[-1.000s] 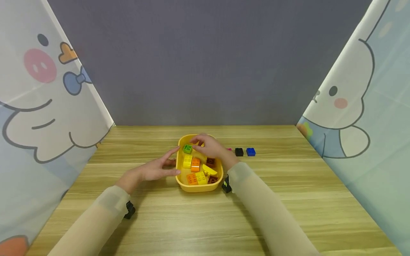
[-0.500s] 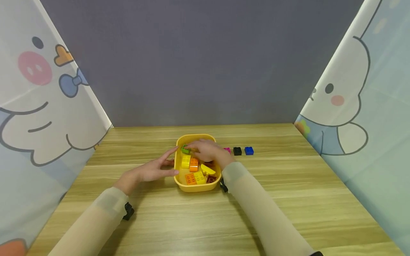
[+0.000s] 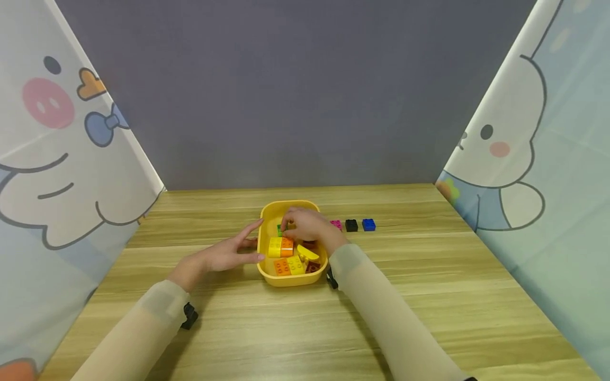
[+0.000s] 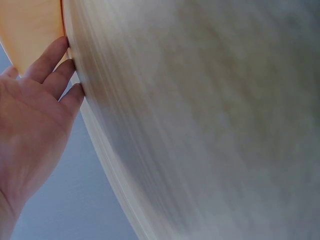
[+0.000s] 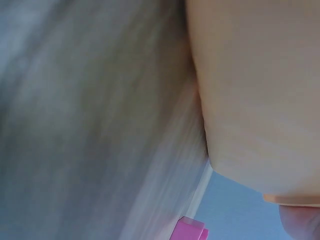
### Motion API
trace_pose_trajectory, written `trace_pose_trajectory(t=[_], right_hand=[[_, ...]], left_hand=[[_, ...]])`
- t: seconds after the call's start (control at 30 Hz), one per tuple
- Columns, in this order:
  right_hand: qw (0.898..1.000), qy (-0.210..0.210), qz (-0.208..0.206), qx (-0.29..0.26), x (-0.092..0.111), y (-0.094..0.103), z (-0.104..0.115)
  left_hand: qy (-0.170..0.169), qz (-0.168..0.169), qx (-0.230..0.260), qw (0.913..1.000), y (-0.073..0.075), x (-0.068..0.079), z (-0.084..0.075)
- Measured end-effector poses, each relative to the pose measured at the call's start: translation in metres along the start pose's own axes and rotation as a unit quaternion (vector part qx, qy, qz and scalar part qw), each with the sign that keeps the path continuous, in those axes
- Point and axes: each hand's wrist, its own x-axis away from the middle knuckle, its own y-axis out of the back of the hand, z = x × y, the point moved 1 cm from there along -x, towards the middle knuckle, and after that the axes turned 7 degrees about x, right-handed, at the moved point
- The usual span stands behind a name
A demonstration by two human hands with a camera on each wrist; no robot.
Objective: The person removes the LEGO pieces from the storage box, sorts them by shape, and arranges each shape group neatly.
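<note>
A yellow plastic basket (image 3: 290, 281) holds several toy building bricks. My left hand (image 3: 224, 254) is spread along the basket's left side, thumb and fingertips at the rim; in the left wrist view its fingers (image 4: 59, 75) reach to the basket's wall (image 4: 30, 30). Inside the basket's far half, my right hand (image 3: 307, 225) has curled fingers and thumb at a green brick (image 3: 280, 230), which it pinches and partly hides. Just nearer lie a yellow brick (image 3: 275, 247) and an orange brick (image 3: 287, 247), side by side. In the right wrist view the basket wall covers most of that hand.
A pink brick (image 3: 336, 225), a black brick (image 3: 351, 225) and a blue brick (image 3: 369, 225) stand in a row right of the basket. Near its front are a curved yellow piece (image 3: 307, 252), an orange brick (image 3: 281, 267) and a brown brick (image 3: 312, 266).
My right hand has come down onto the green brick and drawn it nearer and rightward. The yellow brick beside the orange one has shifted nearer, level with it. My left hand stays at the rim.
</note>
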Motion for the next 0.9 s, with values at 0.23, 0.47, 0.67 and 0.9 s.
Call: trace_pose_trajectory(t=[0.23, 0.47, 0.67, 0.9], right_hand=[[1.0, -0.018, 0.002, -0.017, 0.0001, -0.0013, 0.0008], [0.999, -0.019, -0.009, -0.042, 0.0022, 0.0009, 0.0011], [0.995, -0.02, -0.02, -0.094, 0.004, 0.0014, 0.0001], [0.993, -0.002, -0.025, -0.114, 0.0032, 0.0013, -0.001]], left_hand=[[0.004, -0.003, 0.0, 1.0, -0.001, 0.0013, -0.0007], [0.005, -0.001, 0.006, 1.0, -0.0007, 0.0015, -0.0006], [0.001, -0.001, 0.005, 1.0, -0.0006, 0.0019, -0.0003], [0.001, 0.0, 0.001, 1.0, -0.0005, 0.0003, -0.0004]])
